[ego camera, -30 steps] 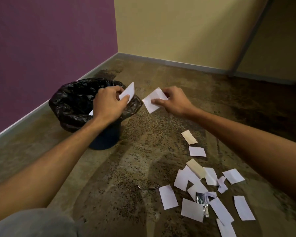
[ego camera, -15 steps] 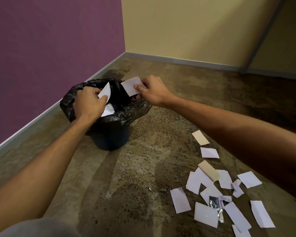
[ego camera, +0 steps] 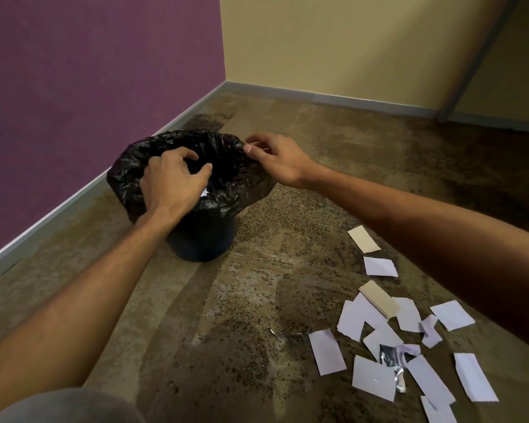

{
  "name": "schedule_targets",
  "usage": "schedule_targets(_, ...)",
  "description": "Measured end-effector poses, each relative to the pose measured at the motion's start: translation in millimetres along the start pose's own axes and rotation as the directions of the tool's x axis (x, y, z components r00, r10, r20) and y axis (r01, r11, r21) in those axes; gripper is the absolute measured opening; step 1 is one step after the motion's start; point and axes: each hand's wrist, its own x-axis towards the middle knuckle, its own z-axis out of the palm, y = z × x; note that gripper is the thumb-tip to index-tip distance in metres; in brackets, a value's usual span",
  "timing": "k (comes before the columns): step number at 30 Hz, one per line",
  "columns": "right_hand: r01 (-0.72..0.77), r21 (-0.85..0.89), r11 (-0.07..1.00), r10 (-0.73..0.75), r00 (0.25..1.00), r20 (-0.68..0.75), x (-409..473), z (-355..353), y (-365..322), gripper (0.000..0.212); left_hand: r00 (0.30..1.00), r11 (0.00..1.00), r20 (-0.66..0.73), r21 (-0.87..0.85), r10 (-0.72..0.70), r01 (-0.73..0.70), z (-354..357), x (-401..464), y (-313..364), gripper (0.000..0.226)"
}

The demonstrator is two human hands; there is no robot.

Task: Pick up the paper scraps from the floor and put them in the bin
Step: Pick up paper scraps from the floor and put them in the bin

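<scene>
Both hands are being held over the bin [ego camera: 202, 239], a dark round container lined with a crumpled black bag [ego camera: 129, 175] whose edge is folded out over the rim. The bin is standing on the floor [ego camera: 226, 331] near the purple wall [ego camera: 89, 87], close to the corner where that wall is meeting the yellow wall [ego camera: 333, 41].

Left hand [ego camera: 170, 181]: being held above the bin's mouth, fingers loosely curled and apart, nothing seen between them. A small patch of white paper [ego camera: 204, 193] is showing inside the bag just beside the thumb side of this hand.

Right hand [ego camera: 277, 158]: being held at the far right edge of the rim, fingertips [ego camera: 247, 149] drawn together at or just above the bag's fold. Whether the bag or anything else is being pinched cannot be told.

Paper scraps [ego camera: 379, 340]: a scatter of white pieces is lying on the floor toward its near right corner, well apart from the bin, several overlapping. Two beige pieces are lying among them, one [ego camera: 364, 239] at the far end of the scatter, the other [ego camera: 377, 302] resting partly on white scraps. A crinkled silvery wrapper [ego camera: 393, 366] is lying in the middle of the pile. The right forearm is crossing above the scatter's far right edge.
</scene>
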Motion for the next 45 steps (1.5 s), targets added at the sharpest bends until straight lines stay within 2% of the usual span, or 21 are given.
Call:
schedule_targets(4, -0.016, -0.049, 0.999, 0.016, 1.0, -0.007, -18.1, -9.3, 19.4, 0.032, 0.994, 0.994, 0.015, -0.034, 0.107, -0.106, 8.4, -14.7, 13.3, 0.031)
schedule_targets(7, -0.042, -0.114, 0.993, 0.045, 0.999, 0.024, -35.5, -15.6, 36.9, 0.031, 0.968, 0.968, 0.019, -0.026, 0.249, -0.248, 13.4, -28.5, 24.4, 0.029)
schedule_targets(11, -0.088, -0.246, 0.965, 0.116, 0.988, 0.101, -66.6, -21.2, 67.1, 0.033, 0.875, 0.88, 0.104, 0.003, 0.472, -0.475, 34.0, -56.0, 37.6, 0.027)
schedule_targets(17, -0.175, -0.363, 0.915, 0.262, 0.943, 0.205, -114.3, -25.1, 108.9, 0.03, 0.741, 0.78, 0.297, -0.02, 0.602, -0.626, 74.7, -84.5, 48.6, 0.031)
schedule_targets(20, -0.224, -0.392, 0.892, 0.327, 0.919, 0.219, -136.0, -27.8, 129.5, 0.033, 0.672, 0.754, 0.404, -0.071, 0.621, -0.654, 93.9, -97.3, 53.2, 0.029)
schedule_targets(23, -0.262, -0.432, 0.863, 0.379, 0.902, 0.209, -157.7, -27.1, 154.9, 0.032, 0.571, 0.732, 0.534, -0.141, 0.623, -0.666, 116.1, -117.5, 48.6, 0.028)
schedule_targets(26, -0.313, -0.485, 0.817, 0.454, 0.867, 0.205, -177.0, -23.2, 178.7, 0.037, 0.415, 0.694, 0.681, -0.193, 0.603, -0.694, 132.5, -141.0, 42.9, 0.039)
schedule_targets(29, -0.334, -0.524, 0.783, 0.507, 0.831, 0.228, -194.1, -17.1, 196.9, 0.04, 0.246, 0.669, 0.815, -0.216, 0.525, -0.711, 136.4, -158.7, 44.2, 0.058)
schedule_targets(31, -0.339, -0.577, 0.743, 0.547, 0.804, 0.233, -204.2, -13.1, 207.7, 0.046, 0.174, 0.648, 0.847, -0.236, 0.502, -0.724, 136.7, -167.5, 46.6, 0.065)
schedule_targets(35, -0.381, -0.615, 0.691, 0.604, 0.771, 0.201, -218.9, -5.5, 227.5, 0.056, 0.071, 0.618, 0.851, -0.317, 0.52, -0.72, 143.3, -182.8, 47.0, 0.071)
schedule_targets(39, -0.401, -0.63, 0.666, 0.624, 0.762, 0.174, -226.3, -0.7, 235.5, 0.058, -0.034, 0.562, 0.853, -0.372, 0.52, -0.739, 150.5, -196.6, 42.7, 0.077)
schedule_targets(45, -0.42, -0.612, 0.67, 0.642, 0.741, 0.195, -235.6, 15.7, 239.5, 0.082, -0.112, 0.457, 0.863, -0.366, 0.492, -0.811, 159.2, -219.3, 35.9, 0.074)
